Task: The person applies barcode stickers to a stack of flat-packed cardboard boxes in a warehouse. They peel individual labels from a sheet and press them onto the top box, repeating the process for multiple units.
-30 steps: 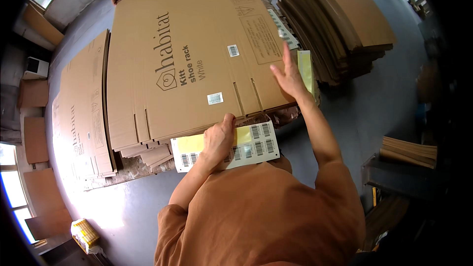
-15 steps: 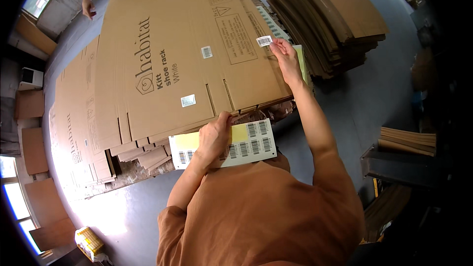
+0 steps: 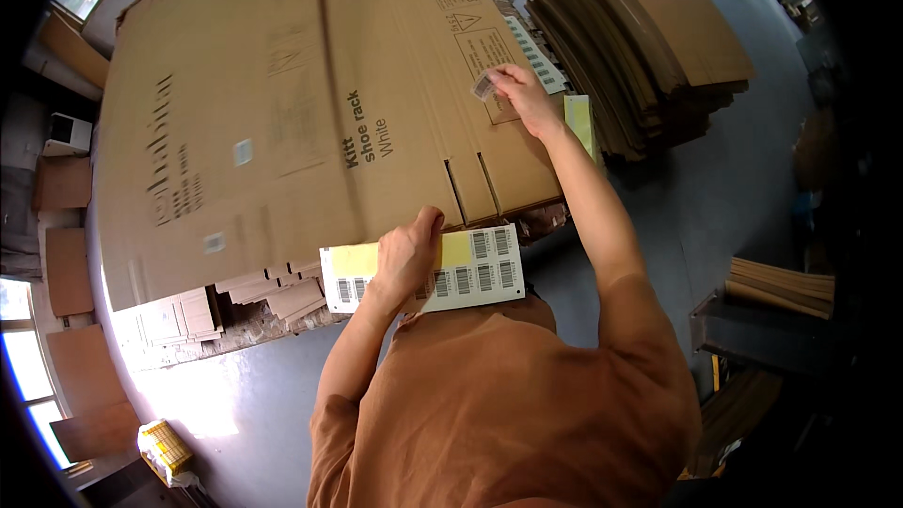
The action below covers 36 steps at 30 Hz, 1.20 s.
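My left hand (image 3: 406, 259) is closed on a white sheet of barcode labels (image 3: 503, 293), with a bare yellow strip where labels are gone. The sheet lies along the near edge of a cardboard stack. Pinched in my right hand (image 3: 529, 102) is a single barcode label (image 3: 484, 86), blurred and held over the right part of a printed flat carton (image 3: 404, 75). Another flat carton (image 3: 226, 66) overlaps it on the left, smeared by motion. That one bears two stuck labels, an upper label (image 3: 244, 152) and a lower label (image 3: 214, 243).
A tall stack of brown cardboard (image 3: 649, 28) stands at the right. Beside the cartons lie another label sheet (image 3: 536, 56) and a yellow-green sheet (image 3: 579, 122). Boards (image 3: 779, 287) rest on a dark metal piece at right. A yellow package (image 3: 165, 449) is at lower left.
The top carton with two labels has shifted left, uncovering a like carton beneath. The person's arm at the upper left is gone from view. My right hand has moved slightly left with its label.
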Motion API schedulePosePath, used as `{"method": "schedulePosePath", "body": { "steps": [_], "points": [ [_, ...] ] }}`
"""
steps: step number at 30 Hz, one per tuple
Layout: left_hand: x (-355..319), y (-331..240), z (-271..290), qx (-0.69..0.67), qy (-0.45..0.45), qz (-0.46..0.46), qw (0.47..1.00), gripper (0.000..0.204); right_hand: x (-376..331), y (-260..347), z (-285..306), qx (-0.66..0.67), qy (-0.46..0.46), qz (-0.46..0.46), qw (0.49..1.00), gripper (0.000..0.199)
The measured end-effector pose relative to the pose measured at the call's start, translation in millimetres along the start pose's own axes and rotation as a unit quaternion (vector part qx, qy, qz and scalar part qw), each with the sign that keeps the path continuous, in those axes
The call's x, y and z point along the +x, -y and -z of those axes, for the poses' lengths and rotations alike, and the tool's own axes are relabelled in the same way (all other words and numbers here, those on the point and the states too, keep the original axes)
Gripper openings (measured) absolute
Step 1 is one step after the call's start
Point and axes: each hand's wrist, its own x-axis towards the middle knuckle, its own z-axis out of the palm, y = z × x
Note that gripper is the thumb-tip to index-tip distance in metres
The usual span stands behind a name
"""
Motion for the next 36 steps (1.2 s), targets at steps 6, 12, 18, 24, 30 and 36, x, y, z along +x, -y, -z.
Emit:
{"method": "schedulePosePath", "body": {
  "steps": [6, 12, 18, 24, 30, 36],
  "points": [
    [56, 5, 9, 0.043, 0.008, -0.021, 0.999, 0.022, 51, -20, -38, -0.419, 0.151, 0.136, 0.885, 0.025],
    [121, 22, 4, 0.098, 0.063, -0.014, 0.993, 0.046, 73, -44, -46, -0.446, 0.179, 0.092, 0.872, 0.028],
    [153, 25, -10, 0.138, 0.089, 0.003, 0.986, 0.047, 75, -45, -52, -0.452, 0.179, 0.079, 0.870, 0.026],
    [157, 15, -11, 0.155, 0.104, 0.038, 0.982, 0.046, 69, -38, -57, -0.470, 0.158, 0.089, 0.864, 0.021],
    [154, 15, -16, 0.152, 0.092, 0.037, 0.983, 0.041, 63, -47, -61, -0.400, -0.004, 0.141, 0.906, 0.016],
    [118, 45, -15, 0.076, -0.006, -0.025, 0.997, 0.026, 31, -20, -53, -0.327, 0.096, 0.094, 0.935, 0.023]
  ]
}}
